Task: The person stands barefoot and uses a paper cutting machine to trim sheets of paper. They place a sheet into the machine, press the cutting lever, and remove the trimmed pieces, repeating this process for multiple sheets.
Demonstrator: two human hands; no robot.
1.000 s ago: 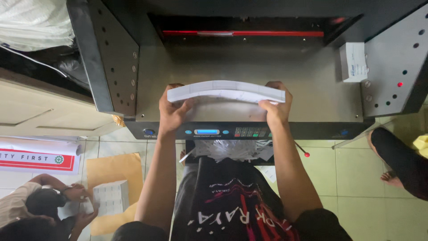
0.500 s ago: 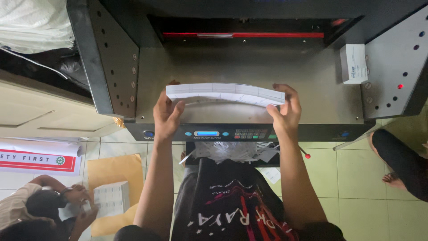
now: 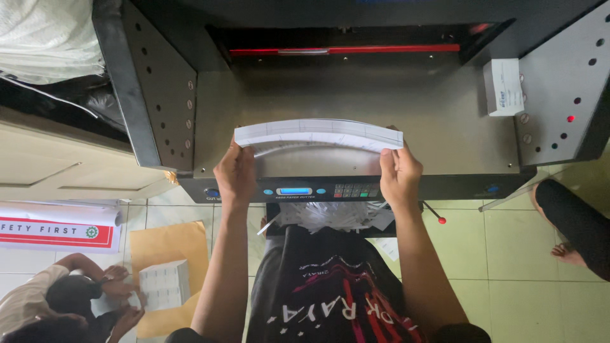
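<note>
A print workshop: a large paper-cutting machine (image 3: 356,108), paper trimmings (image 3: 337,216) beneath it.

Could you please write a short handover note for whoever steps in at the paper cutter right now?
Left hand: grip on the left end of the paper stack.
Right hand: grip on the right end.
Stack: held above the cutter table, bowed upward in the middle, in front of the red line.
Small white box sits on the table's right side; paper trimmings lie below the control panel.
Done: stack lifted and squared in both hands.
Left: stack not yet laid flat on the table.
</note>
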